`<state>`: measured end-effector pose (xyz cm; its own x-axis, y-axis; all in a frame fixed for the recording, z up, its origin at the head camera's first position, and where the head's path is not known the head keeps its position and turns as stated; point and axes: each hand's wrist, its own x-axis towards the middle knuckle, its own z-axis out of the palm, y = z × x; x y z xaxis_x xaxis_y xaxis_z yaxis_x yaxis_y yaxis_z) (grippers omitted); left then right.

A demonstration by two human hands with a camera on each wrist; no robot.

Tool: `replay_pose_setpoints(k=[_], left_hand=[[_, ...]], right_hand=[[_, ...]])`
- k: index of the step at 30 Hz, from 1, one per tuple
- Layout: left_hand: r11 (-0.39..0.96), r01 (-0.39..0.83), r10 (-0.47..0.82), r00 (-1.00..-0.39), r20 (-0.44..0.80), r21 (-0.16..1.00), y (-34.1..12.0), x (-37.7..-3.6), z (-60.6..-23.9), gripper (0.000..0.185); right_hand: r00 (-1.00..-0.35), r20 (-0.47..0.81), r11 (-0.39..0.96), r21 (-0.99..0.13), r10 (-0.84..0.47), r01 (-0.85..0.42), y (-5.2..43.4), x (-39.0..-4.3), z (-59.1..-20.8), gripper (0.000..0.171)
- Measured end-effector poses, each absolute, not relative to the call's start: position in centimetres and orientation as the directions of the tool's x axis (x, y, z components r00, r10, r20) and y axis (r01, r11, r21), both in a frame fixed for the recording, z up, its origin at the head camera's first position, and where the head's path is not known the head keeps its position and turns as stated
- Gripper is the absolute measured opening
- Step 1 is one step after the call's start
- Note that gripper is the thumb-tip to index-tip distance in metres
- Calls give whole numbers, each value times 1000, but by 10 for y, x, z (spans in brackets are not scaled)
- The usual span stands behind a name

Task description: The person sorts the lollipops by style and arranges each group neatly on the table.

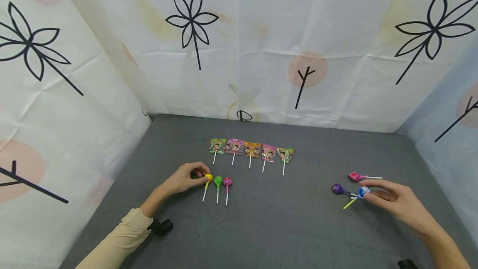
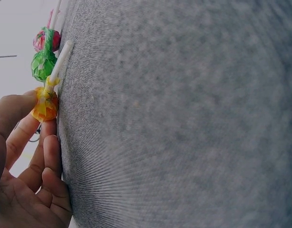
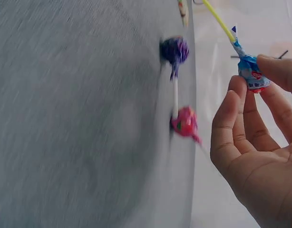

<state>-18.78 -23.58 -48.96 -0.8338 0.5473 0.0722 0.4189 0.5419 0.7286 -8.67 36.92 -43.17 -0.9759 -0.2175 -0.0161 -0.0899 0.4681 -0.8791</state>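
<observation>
- The left hand [image 1: 184, 179] lies on the grey table [image 1: 284, 227] a little left of its middle, with the fingers curled in and the fingertips pinching the wrapped head of the yellow lollipop [image 1: 208, 177].
- In the left wrist view the same yellow lollipop [image 2: 45, 104] sits between thumb and forefinger, its white stick pointing away from the hand.
- That lollipop is the left end of a short row: just right of it lie the green lollipop [image 1: 218, 181] and the pink-red lollipop [image 1: 227, 182], sticks pointing toward the near edge, none touching.
- The right hand [image 1: 396, 202] is near the table's right edge, its fingertips closed on the head of the blue lollipop [image 1: 364, 191], whose yellow-green stick slants toward the near edge.
- The right wrist view shows the blue lollipop [image 3: 249, 76] pinched between thumb and fingers; it seems lifted a little off the cloth, though the blur makes that uncertain.
- Just left of that hand lies the purple lollipop [image 1: 338, 189], and just beyond it, toward the far edge, the pink lollipop [image 1: 354, 176] with its white stick pointing right.
- Nearer the far edge, about mid-table, a row of five flat packaged lollipops [image 1: 252, 150] lies side by side, sticks toward the near edge.
- Flower-printed sheets [image 1: 261, 45] stand around the table's left, far and right edges.
</observation>
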Motion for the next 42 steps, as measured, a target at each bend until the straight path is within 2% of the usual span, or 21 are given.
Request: replay_pose_setpoints(k=[8,18,23,37,42], left_hand=[[537,413,545,-836,72,736,-236,-187,-489,13],[538,404,545,-836,61,739,-236,-189,-489,14],[538,396,543,-838,53,744,-236,-190,-491,14],[526,405,552,-832,62,748,-236,-189,-490,13],[534,404,549,-834,59,743,-236,-189,-488,13]], right_hand=[[-963,17,389,-913,-267,-124,340,-100,-430,30],[-962,55,361,-920,-268,-154,319,-112,-435,30],[-953,46,256,-958,-299,-127,310,-118,-438,31],[-938,72,173,-975,-338,-137,267,-124,-455,37],[-936,60,159,-980,-348,-122,245,-127,-461,34]])
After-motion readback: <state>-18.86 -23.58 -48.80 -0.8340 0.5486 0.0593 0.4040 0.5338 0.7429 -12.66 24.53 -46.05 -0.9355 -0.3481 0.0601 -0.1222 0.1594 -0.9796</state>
